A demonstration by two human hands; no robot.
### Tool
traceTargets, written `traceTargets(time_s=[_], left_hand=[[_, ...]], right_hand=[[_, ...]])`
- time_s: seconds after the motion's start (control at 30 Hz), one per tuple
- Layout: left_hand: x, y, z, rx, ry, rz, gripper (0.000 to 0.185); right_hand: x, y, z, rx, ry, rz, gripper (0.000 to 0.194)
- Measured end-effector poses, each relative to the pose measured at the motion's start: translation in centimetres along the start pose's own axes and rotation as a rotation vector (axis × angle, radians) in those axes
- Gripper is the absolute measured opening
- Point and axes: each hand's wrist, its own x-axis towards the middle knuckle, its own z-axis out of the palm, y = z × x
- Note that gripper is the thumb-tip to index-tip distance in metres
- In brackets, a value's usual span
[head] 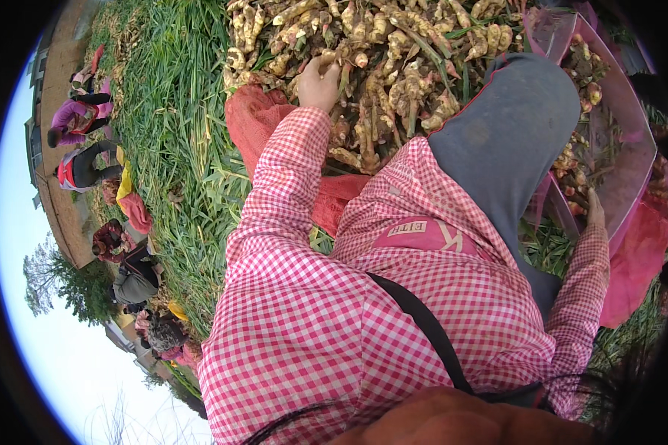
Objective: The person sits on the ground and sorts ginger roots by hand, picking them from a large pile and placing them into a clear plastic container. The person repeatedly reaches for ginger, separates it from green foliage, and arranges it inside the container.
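Observation:
A broad heap of fresh ginger rhizomes (367,111), several with cut green stalks, lies before me. My left hand (319,82) reaches onto its near left part, fingers bent against the rhizomes; whether it grips one is not clear. Beside that hand, a red mesh sack (259,119) lies partly beneath the ginger. On the other side of my leg, my right hand (595,208) is at the side of an open pink translucent plastic bag (626,139). More ginger rhizomes (570,161) are in the bag, near its fingertips. The fingers look straight, but the palm side is hidden.
My bent knee (512,105) in grey trousers stands between the heap and the bag. Cut green leaves (183,111) cover the ground on the left. Several people (80,119) bend over farther off, near yellow and red sacks (133,203). Red sheeting (634,267) lies at right.

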Motion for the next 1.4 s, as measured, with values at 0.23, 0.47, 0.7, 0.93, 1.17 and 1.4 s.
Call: traceTargets(time_s=[0.23,0.47,0.7,0.93,1.17,1.4], left_hand=[[-3.4,-8.5,5.2,0.323,-0.342,-0.140,0.076],[-3.9,-9.1,7.8,0.340,-0.520,-0.218,0.134],[-5.2,-10.9,7.8,0.507,-0.487,0.041,0.124],[-4.7,-9.2,6.9,0.440,-0.455,-0.093,0.113],[-2.6,-8.4,-0.3,-0.761,-0.551,-0.290,0.064],[0.2,-10.1,-1.7,-1.152,-0.337,-0.598,0.050]], right_hand=[[-0.5,-0.2,-0.4,0.171,-0.066,0.028,0.052],[-2.1,-1.8,0.4,0.209,-0.012,0.103,0.048],[-2.5,-2.7,0.9,0.202,0.006,0.099,0.050],[-1.2,-1.3,0.9,0.197,-0.006,0.037,0.048],[0.7,0.6,0.4,0.081,0.048,-0.056,0.051],[2.0,1.5,0.8,0.296,-0.007,-0.011,0.047]])
